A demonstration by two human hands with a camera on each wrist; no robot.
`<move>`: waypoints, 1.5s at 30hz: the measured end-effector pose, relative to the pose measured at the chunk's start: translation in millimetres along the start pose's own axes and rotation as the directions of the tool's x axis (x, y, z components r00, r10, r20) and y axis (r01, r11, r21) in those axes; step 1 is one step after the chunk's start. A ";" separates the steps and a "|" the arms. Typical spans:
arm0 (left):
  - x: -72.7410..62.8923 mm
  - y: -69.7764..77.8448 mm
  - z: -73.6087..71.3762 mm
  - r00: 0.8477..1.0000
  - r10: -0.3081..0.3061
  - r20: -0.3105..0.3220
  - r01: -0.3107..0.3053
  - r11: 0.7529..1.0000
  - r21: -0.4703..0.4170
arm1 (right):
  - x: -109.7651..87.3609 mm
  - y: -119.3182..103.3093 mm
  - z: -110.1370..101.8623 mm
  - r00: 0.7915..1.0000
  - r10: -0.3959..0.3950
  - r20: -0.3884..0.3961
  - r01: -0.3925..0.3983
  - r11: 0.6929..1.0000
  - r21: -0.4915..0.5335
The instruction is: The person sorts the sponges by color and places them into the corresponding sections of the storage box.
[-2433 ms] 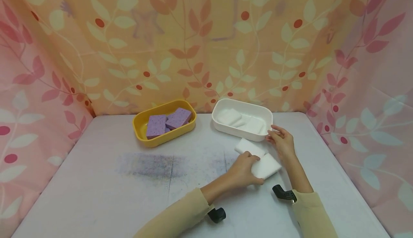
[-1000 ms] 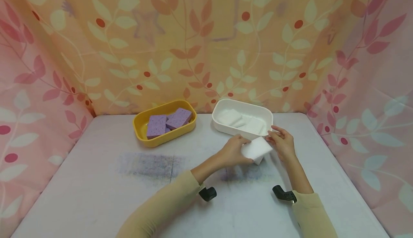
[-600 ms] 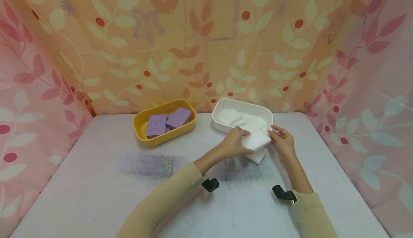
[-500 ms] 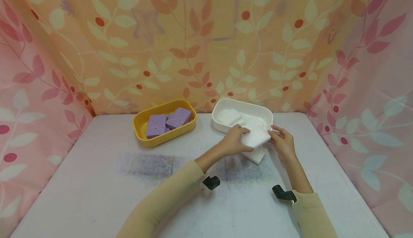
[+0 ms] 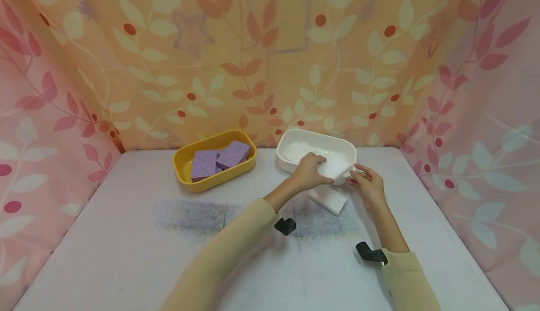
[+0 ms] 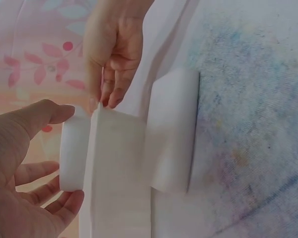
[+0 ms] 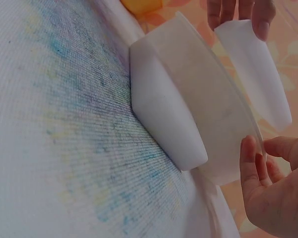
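Note:
My left hand (image 5: 309, 174) holds a white sponge (image 6: 73, 153) between its thumb and fingers, tilted over the white bin (image 5: 287, 165). In the right wrist view the held sponge (image 7: 256, 74) is on the inner side of the bin's near wall (image 7: 208, 109). Thumb and fingers of my right hand (image 5: 369, 188) pinch the bin's rim at its right front corner. A second white sponge (image 5: 329, 200) lies on the table against the front of the bin. Further white sponges (image 5: 297, 151) lie inside the bin, partly hidden by my left hand.
To the left stands a yellow bin (image 5: 185, 180) with several purple sponges (image 5: 205, 163) in it. A bluish stained patch (image 5: 191, 215) marks the white tablecloth (image 5: 126, 255). Patterned curtains (image 5: 253, 67) close off the back and both sides.
My left hand has picked up the nearer white sponge from the table and carried it forward, up and over the bin's front rim. The right hand has stayed at the bin's corner.

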State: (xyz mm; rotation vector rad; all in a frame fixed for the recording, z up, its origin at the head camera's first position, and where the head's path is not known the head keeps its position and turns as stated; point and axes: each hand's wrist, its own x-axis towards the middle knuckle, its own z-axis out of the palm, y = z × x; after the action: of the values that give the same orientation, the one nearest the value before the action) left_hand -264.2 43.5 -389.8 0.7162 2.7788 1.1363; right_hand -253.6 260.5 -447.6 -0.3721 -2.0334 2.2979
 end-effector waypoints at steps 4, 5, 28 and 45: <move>6.3 0.9 -0.1 1.000 -0.022 -0.005 0.022 1.000 0.011 | -0.7 0.1 1.1 1.000 -0.002 -0.006 0.003 1.000 0.020; 8.1 1.1 0.1 1.000 -0.026 -0.007 0.026 1.000 0.016 | -1.0 0.0 1.2 1.000 -0.004 -0.002 0.004 1.000 0.028; 42.1 2.5 11.3 0.985 -0.167 -0.050 0.170 0.984 0.054 | -0.4 -0.4 0.2 1.000 0.000 -0.017 0.001 1.000 0.018; 51.6 3.4 20.6 0.968 -0.246 -0.053 0.250 0.965 0.081 | 0.7 0.3 -1.7 1.000 -0.004 -0.011 0.004 1.000 0.025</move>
State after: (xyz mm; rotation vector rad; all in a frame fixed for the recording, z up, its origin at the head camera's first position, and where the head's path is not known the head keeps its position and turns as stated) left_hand -304.3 81.6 -396.2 0.3379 2.8655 0.9988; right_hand -253.9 262.3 -448.2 -0.3780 -1.9969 2.3113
